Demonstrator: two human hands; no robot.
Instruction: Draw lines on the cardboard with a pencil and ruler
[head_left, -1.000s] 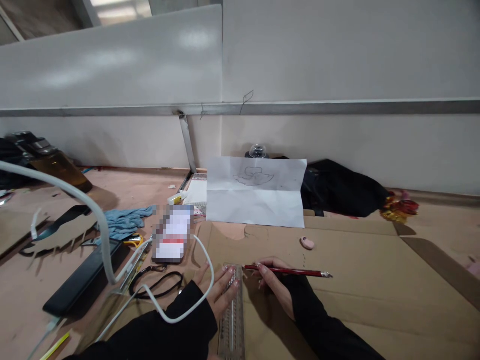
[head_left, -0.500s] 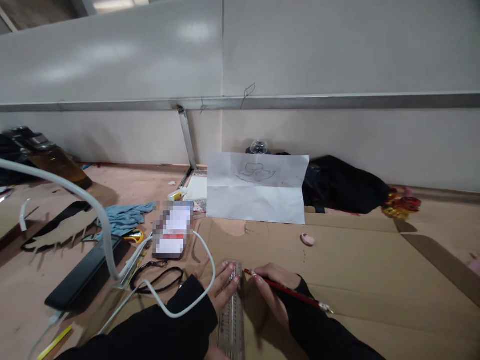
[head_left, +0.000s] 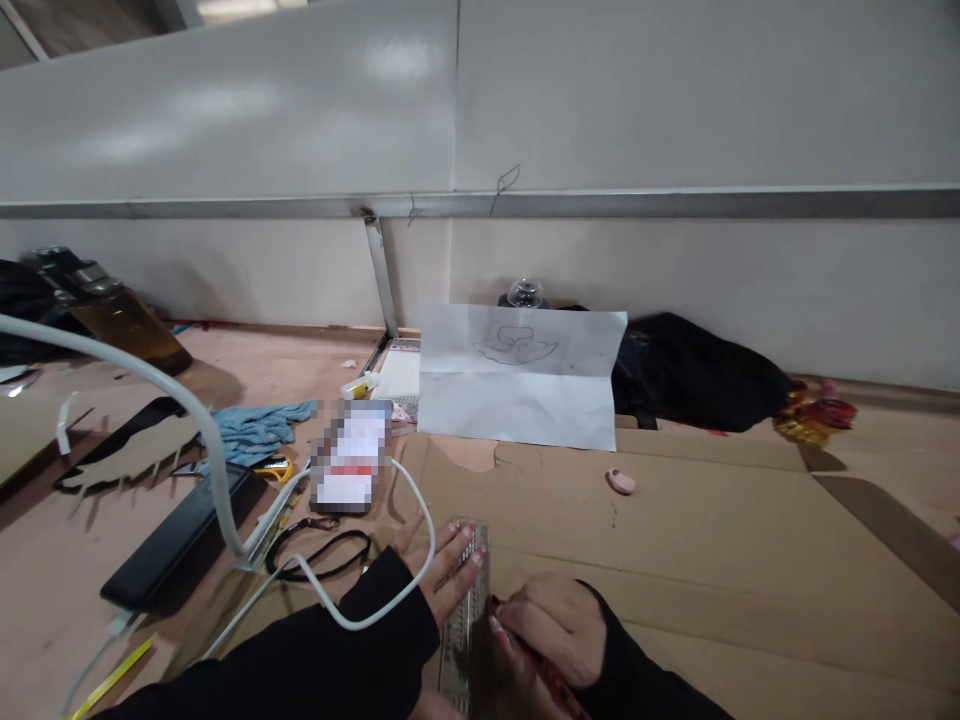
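Note:
My left hand [head_left: 448,575] lies with its fingers spread on a clear ruler [head_left: 472,625], pressing it against the brown cardboard [head_left: 720,570]. A red pencil [head_left: 551,680] is gripped in my right hand [head_left: 551,625], its tip at the ruler's right edge. Beyond my hands, a creased white sheet [head_left: 517,405] with a pencil drawing stands tilted at the back of the cardboard. A small pink object [head_left: 620,481] rests on the cardboard, with faint marks near it.
At left are a phone [head_left: 352,460] with a white cable, a black power bank [head_left: 180,540], a blue cloth [head_left: 255,430], a yellow cutter [head_left: 274,467] and a black cord loop [head_left: 322,550]. A black bag [head_left: 697,370] lies at the back right; a bottle [head_left: 127,320] leans back left.
My right hand and the pencil have moved down along the ruler's edge towards me. The left hand stays on the ruler. The whole view has shifted slightly.

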